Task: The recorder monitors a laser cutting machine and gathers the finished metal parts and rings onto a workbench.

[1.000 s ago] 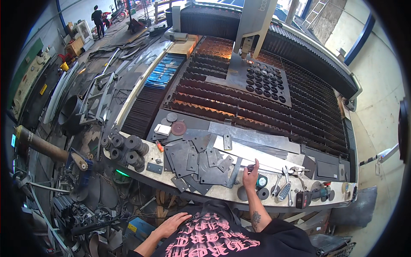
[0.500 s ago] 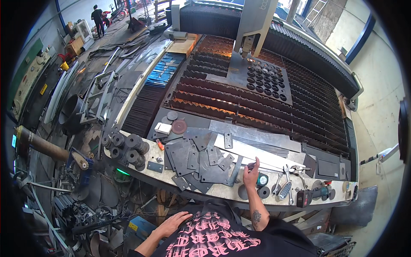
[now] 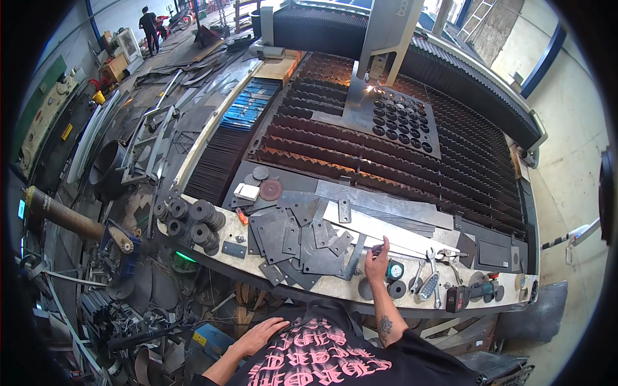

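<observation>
The right hand [image 3: 376, 262] is over the pale front ledge [image 3: 351, 291] of a cutting machine, one finger stretched forward and the others partly curled; whether it has hold of anything cannot be told. Just to its right sits a round teal-and-black tape measure [image 3: 395, 271], with a dark ring [image 3: 398, 289] below it and a dark disc [image 3: 365, 289] by the wrist. The left hand [image 3: 262, 332] lies loosely open, palm down, on the front of the person's black shirt [image 3: 308, 354], with nothing visible in its grasp. To the left of the right hand, flat steel plates [image 3: 273, 237] with drilled corners overlap in a loose heap, and beyond the fingers runs a long bright metal strip [image 3: 386, 233]. Farther right along the ledge lie a combination wrench [image 3: 436, 293], pliers [image 3: 449, 253] and a cordless angle grinder [image 3: 475, 291]; stacks of dark washers [image 3: 205, 214] stand at the left end. Behind, over serrated slats [image 3: 302, 138], a bright spark [image 3: 369, 88] glows beside a steel sheet [image 3: 359, 110] cut with rows of round holes, while a person in dark clothes [image 3: 149, 31] stands far off at upper left
</observation>
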